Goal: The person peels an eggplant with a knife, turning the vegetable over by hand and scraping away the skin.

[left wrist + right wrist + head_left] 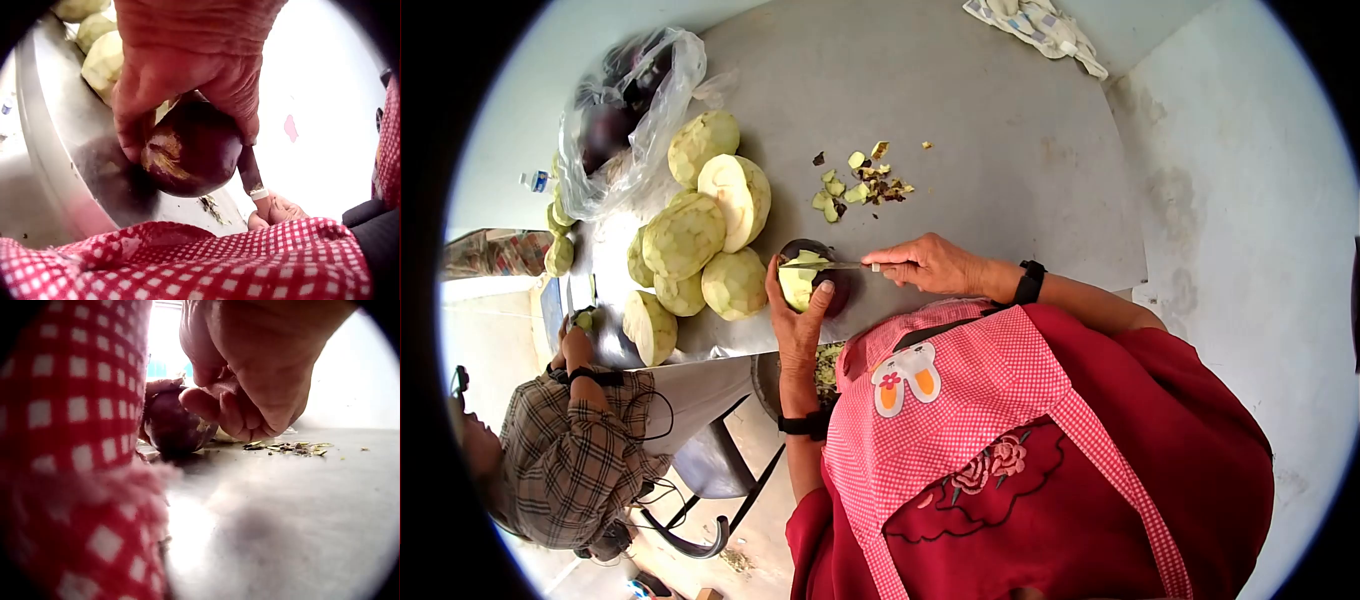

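Note:
A dark purple, round eggplant-like fruit (197, 150) with a pale green peeled patch is gripped by the left hand (798, 318), thumb on one side and fingers on the other. The right hand (932, 264) holds a knife (825, 266) by its handle, the blade lying across the peeled patch in the head view. In the left wrist view the blade (249, 170) stands beside the fruit, near the left fingertips. The right wrist view shows the right hand (256, 375) with curled fingers beside the fruit (175, 422); the knife is mostly hidden there.
Several peeled pale green fruits (685, 236) lie left of the hands. Behind them is a clear plastic bag (582, 178) of dark fruits. Peel scraps (870, 190) lie on the metal table (1000, 150). A cloth (1040, 32) is at the far edge. Another person (580, 450) works at left.

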### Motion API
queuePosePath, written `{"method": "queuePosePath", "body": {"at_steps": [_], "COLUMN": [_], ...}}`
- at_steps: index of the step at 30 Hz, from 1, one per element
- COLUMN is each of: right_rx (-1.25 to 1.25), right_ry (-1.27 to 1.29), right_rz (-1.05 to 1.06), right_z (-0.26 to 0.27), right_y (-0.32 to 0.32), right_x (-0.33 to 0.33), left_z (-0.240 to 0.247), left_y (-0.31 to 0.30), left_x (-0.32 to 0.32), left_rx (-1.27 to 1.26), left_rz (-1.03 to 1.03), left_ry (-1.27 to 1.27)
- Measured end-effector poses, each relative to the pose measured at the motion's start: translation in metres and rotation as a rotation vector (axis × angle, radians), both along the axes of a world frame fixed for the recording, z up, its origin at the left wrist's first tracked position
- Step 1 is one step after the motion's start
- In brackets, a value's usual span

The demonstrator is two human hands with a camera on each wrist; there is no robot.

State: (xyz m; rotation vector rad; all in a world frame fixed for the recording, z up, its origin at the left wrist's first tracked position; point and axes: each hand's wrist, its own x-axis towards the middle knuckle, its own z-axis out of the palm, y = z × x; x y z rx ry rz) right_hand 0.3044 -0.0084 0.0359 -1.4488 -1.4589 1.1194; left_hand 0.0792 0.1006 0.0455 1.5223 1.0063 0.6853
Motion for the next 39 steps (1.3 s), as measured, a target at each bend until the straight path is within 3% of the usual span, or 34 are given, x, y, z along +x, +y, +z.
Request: {"method": "queuePosePath", "body": {"at_steps": [4,11,15,22,24,28,34,36,39], "right_rx": [0.011,0.164,0.119,0.092,0.144,0.226,0.166,0.189,0.260], "right_ry": [0.018,-0.141,-0.336,-0.367,-0.094,0.051,-0.292,-0.564,-0.677], "right_rz": [-0.002,-0.087,-0.101,-0.142,-0.145,-0.124,-0.179,-0.178,-0.177], "right_z": [-0.004,-0.021,-0.019,-0.012,-0.012,-0.009,-0.007,-0.003,-0.004], "right_y": [0.005,0.007,0.006,0.003,0.003,0.006,-0.004,-0.006,-0.011], "right_x": [-0.003,-0.006,-0.002,0.005,0.004,0.003,0.004,0.005,0.009], "left_z": [0.004,-0.005,-0.004,-0.001,-0.003,0.005,-0.006,-0.007,-0.006], "left_y": [0.001,0.003,0.002,-0.005,-0.006,-0.011,-0.009,-0.009,-0.010], "left_x": [-0.003,-0.005,-0.006,0.001,-0.002,0.006,0.001,-0.001,0.003], "left_rx": [-0.087,-0.004,-0.114,-0.372,-0.363,-0.320,-0.403,-0.394,-0.379], "left_rz": [-0.005,0.040,0.102,0.055,0.036,-0.036,-0.039,-0.064,-0.088], "left_ry": [-0.122,-0.030,-0.078,-0.257,-0.247,-0.254,-0.255,-0.245,-0.227]}}
